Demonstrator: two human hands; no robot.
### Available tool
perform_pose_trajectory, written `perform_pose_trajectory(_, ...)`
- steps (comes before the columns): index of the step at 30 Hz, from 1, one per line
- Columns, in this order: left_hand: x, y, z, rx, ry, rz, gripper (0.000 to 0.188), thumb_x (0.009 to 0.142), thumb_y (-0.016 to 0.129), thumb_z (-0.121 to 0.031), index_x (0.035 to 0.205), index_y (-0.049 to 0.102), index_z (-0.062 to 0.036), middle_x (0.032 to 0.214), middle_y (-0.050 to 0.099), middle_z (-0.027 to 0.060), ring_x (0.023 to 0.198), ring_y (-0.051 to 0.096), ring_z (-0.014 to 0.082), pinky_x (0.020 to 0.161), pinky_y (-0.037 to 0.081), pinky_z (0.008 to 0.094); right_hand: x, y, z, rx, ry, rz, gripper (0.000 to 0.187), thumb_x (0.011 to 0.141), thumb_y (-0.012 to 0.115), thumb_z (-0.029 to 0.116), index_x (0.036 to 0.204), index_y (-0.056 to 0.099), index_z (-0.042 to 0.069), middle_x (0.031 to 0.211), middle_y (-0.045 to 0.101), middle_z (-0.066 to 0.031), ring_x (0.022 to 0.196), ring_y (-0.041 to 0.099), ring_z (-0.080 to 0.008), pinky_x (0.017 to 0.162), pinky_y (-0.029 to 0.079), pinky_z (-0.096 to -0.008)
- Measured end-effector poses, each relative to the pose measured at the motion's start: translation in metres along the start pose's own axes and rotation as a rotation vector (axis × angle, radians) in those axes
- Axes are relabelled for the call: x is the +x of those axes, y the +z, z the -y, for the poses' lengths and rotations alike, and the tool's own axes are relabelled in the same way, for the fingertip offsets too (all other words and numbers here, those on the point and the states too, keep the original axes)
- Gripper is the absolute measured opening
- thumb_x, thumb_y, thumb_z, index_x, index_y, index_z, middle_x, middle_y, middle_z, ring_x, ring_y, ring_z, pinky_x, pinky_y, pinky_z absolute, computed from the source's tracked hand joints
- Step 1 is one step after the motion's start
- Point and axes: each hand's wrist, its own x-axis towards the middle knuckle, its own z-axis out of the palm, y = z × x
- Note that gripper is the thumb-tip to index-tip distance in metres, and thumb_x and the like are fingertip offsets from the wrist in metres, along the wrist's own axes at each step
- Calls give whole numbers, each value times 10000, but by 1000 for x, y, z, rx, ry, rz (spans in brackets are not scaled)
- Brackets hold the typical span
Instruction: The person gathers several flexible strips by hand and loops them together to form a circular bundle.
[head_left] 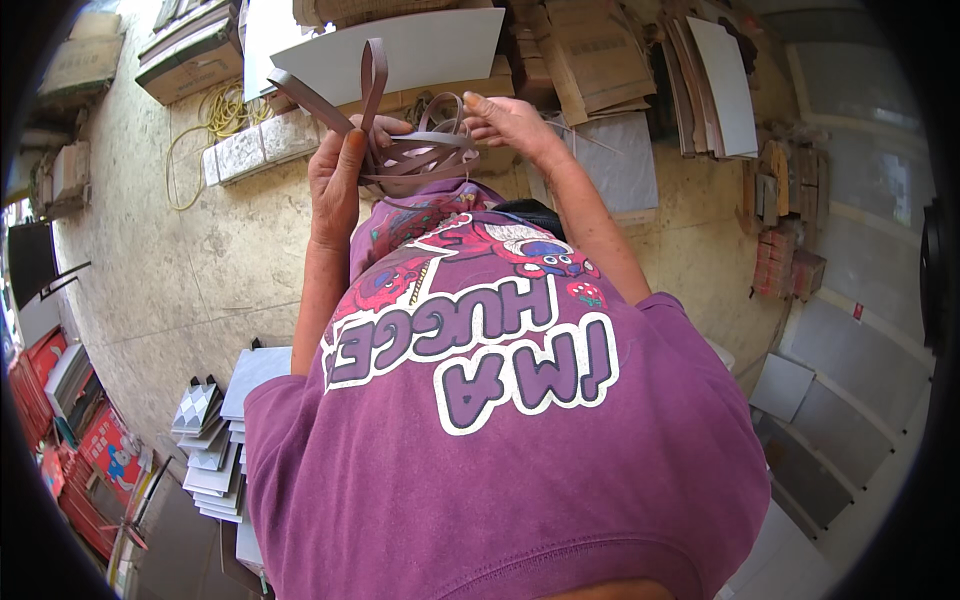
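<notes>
A long, flat, mauve-brown strip lies bunched in several loose loops in front of my body. My left hand is closed around part of it, thumb on top. Two folded lengths of the strip stick up beyond that hand. At the right of the bundle, my right hand has its fingers curled together with the thumb against them, at the edge of a small upright loop. The strip seems to pass into these fingers, though the exact grip is small in the picture.
A white board lies on boxes ahead. Yellow cord lies on the floor beside a long pale wrapped block. Flattened cardboard and leaning panels stand at the far right. Stacked tile samples are at the left.
</notes>
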Motion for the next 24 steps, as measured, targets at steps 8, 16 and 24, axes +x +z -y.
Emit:
perform_pose_trajectory(8, -5, 6, -4, 102, 30, 42, 236, 952, 463, -223, 893, 567, -19, 965, 654, 124, 875, 579, 138, 813, 444, 279, -7, 7, 25, 375, -193, 25, 214, 842, 620, 195, 1004, 604, 55, 957, 660, -57, 894, 604, -114, 814, 459, -254)
perform_pose_trajectory(16, 0, 0, 10, 139, -18, 47, 239, 959, 433, -204, 892, 559, -13, 980, 632, 121, 930, 547, 158, 859, 395, 309, -12, 2, 40, 410, -479, -45, 151, 834, 613, 94, 976, 602, 46, 959, 652, -58, 893, 591, -98, 822, 463, -248)
perform_pose_trajectory(24, 5, 5, 17, 148, -87, 31, 237, 936, 507, -239, 881, 612, -34, 885, 630, 18, 846, 512, 89, 807, 394, 247, -28, 3, 54, 383, -569, -47, 129, 830, 611, 44, 957, 601, 22, 949, 645, -46, 862, 586, -74, 788, 488, -234)
